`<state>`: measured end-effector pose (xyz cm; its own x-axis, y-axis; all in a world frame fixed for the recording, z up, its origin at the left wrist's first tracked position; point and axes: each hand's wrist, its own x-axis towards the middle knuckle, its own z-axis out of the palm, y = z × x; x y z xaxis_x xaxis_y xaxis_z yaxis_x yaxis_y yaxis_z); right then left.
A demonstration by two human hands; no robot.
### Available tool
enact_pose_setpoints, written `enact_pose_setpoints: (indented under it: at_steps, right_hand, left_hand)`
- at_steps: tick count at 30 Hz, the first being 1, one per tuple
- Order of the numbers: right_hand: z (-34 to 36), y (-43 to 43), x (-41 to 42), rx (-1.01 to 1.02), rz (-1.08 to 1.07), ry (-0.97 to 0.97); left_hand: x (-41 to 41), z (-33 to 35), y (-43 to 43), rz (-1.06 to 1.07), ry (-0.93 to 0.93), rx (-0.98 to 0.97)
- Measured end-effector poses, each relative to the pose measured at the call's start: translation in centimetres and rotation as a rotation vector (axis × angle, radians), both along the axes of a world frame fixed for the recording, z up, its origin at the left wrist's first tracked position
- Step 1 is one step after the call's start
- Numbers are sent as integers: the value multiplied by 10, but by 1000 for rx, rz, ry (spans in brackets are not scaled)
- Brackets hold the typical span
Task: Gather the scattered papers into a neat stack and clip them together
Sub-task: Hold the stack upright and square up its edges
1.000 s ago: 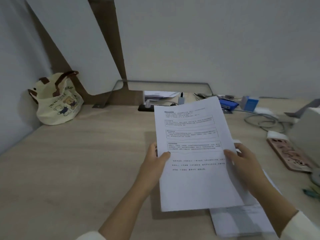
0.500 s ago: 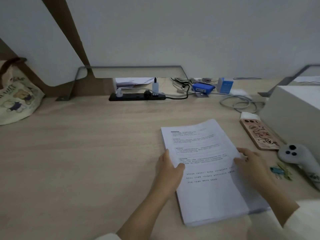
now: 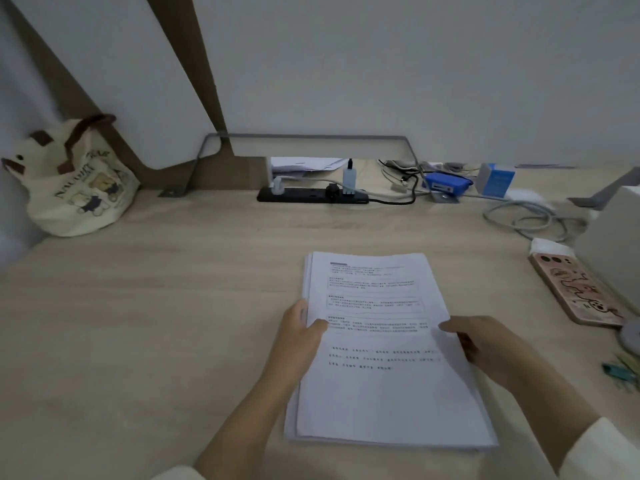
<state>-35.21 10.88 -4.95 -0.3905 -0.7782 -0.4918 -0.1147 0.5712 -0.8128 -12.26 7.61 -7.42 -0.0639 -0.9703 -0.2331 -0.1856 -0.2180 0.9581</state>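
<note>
The pale wood bench (image 3: pixel 138 341) carries the stack of papers (image 3: pixel 381 393), which lies flat at centre right, close to the person. The stack is white, and its top sheet is printed with boxed blocks of small text above and three loose lines below. Along its left and near edges the lower sheets peek out slightly, so the pile is not quite squared.

The left hand (image 3: pixel 299 337) has its grip closed on the stack's left edge, thumb on the top sheet and fingers against the side. The right hand (image 3: pixel 485 344) sits at the right edge with its thumb on the paper. Its fingers are hidden, so I cannot tell whether that grip is closed.

A cream tote bag (image 3: pixel 76 181) leans in the far left corner. A white box (image 3: pixel 613 244) stands at the right, with a coiled grey cable (image 3: pixel 526 220) beside it. A black power strip (image 3: pixel 311 195) lies along the back. A phone (image 3: pixel 578 292) in a pink case rests right of the stack. Small teal and green items (image 3: pixel 620 372), too blurred to name, lie beyond the right forearm.
</note>
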Motion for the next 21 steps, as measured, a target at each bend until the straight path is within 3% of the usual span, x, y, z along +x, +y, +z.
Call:
enact_pose_setpoints:
  at_steps: [4, 9, 16, 21]
  right_hand:
    - [-2, -21, 39, -55, 167, -35]
    - [-12, -30, 90, -71, 367, -349]
    - [-18, -33, 144, -133, 493, -496]
    - [13, -38, 167, -293, 564, -527]
  left_hand:
    - [41, 4, 1, 115, 41, -8]
    - [79, 10, 11, 218, 71, 18]
    - [138, 15, 25, 355, 63, -32]
    - [176, 45, 13, 230, 342, 25]
